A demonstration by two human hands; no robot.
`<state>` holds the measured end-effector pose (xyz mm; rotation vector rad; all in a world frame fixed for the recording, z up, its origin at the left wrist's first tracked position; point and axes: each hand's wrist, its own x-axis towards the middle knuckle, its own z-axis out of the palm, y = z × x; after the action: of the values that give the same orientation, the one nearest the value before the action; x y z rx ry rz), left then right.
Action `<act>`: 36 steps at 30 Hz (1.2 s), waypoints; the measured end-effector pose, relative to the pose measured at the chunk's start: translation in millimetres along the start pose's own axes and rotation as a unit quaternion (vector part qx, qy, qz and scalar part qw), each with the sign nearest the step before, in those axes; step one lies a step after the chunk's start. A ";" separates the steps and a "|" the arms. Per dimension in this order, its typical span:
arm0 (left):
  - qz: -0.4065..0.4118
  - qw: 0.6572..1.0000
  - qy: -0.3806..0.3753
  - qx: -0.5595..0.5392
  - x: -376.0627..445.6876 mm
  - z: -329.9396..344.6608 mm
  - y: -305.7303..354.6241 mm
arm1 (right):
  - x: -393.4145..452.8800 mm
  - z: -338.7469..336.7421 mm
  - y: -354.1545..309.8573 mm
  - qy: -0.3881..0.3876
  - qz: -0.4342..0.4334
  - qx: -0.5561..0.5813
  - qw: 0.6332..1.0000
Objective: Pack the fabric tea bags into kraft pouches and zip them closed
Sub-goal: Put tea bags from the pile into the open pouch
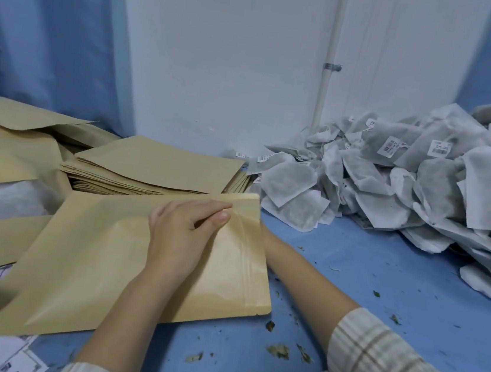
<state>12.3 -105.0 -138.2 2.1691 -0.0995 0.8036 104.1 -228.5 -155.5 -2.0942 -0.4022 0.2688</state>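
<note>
Head view, nearest first: bits of dry leaf [278, 351] lie on the blue bench [351, 270] at about 6 o'clock, by a striped sleeve [386, 367] at 5 o'clock. Printed paper sheets [9, 358] peek out at 7 o'clock.

In the middle lies one kraft pouch [99, 260], flat on the bench with its zip end pointing to 3 o'clock. The left hand [183, 230] rests on top of it, and its thumb and fingers pinch the top edge near the far corner. The right hand [266, 234] is tucked behind the zip edge, so I cannot tell if it is gripping or loose. It looks like the hands are pulling the mouth of the pouch apart. The pouch looks flat, so I think no tea bag is in it yet.

Further off at 10 o'clock is a stack of empty pouches [153, 168], with more pouches [6, 138] spread out at 9 o'clock. At 2 o'clock a big heap of fabric tea bags [408, 181] sits against the white wall [222, 59], well apart from the hands. Some have small barcode labels [389, 146].

I see no zipped, full pouch anywhere. So the job looks far from done: this pouch needs filling and zipping, and lots of bags wait.
</note>
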 end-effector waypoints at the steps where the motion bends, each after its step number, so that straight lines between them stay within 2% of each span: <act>1: 0.004 1.000 -0.009 -0.004 -1.1 1.6 0.7 | 6.1 1.9 1.7 -0.021 0.021 -0.037 0.999; 3: -0.001 1.000 -0.011 -0.009 -1.7 2.3 -0.9 | 10.7 2.1 2.4 -0.043 0.040 -0.081 0.995; 5: -0.005 1.000 0.006 0.009 -0.1 1.2 -4.0 | 7.0 -7.2 2.1 0.006 -0.026 -0.045 0.999; 6: -0.006 0.999 0.020 0.027 0.8 0.5 -5.8 | 3.6 -14.3 2.3 0.053 -0.061 0.009 0.997; 8: -0.012 0.997 0.046 0.058 2.8 -0.2 -9.3 | 0.2 -29.8 5.4 0.190 -0.067 0.110 0.973; 10: -0.025 0.996 0.056 0.072 2.8 0.8 -12.1 | 7.3 -42.7 13.3 0.327 -0.005 0.019 0.945; 11: -0.029 0.995 0.060 0.079 2.6 1.4 -13.4 | 11.4 -46.7 15.9 0.343 0.030 -0.033 0.938; 12: -0.031 0.994 0.064 0.086 2.4 1.7 -14.8 | 16.9 -48.0 17.0 0.326 0.059 -0.053 0.942; 14: -0.031 0.993 0.067 0.090 2.6 2.7 -16.6 | 24.4 -48.2 17.5 0.279 0.098 -0.043 0.954; 16: -0.030 0.993 0.068 0.091 3.0 2.7 -17.5 | 26.4 -46.9 19.7 0.283 0.091 -0.022 0.955; 18: -0.033 0.993 0.068 0.095 3.5 2.4 -18.1 | 23.5 -44.1 23.8 0.321 0.054 0.051 0.944; 21: -0.040 0.992 0.064 0.097 3.6 1.9 -18.1 | 9.6 -44.2 23.1 0.374 0.031 0.196 0.906; 23: -0.042 0.993 0.065 0.094 3.3 1.5 -17.7 | 1.3 -48.8 23.5 0.348 0.030 0.271 0.897; 26: -0.041 0.993 0.076 0.086 3.6 -0.1 -15.4 | -13.2 -58.6 24.5 0.228 -0.022 0.387 0.893; 29: -0.041 0.992 0.084 0.079 4.4 -0.7 -13.1 | -22.0 -66.1 27.0 0.161 -0.065 0.323 0.930; 33: -0.029 0.992 0.105 0.065 4.9 -4.1 -8.7 | -27.7 -55.6 23.5 0.067 -0.069 0.194 0.976; 36: -0.014 0.993 0.108 0.055 7.6 -7.7 -4.2 | -29.1 -37.2 10.3 0.010 -0.090 0.104 0.990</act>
<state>15.8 -95.3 -132.9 2.1648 0.0871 1.0423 92.0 -273.8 -143.9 -1.8421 -0.5262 0.1751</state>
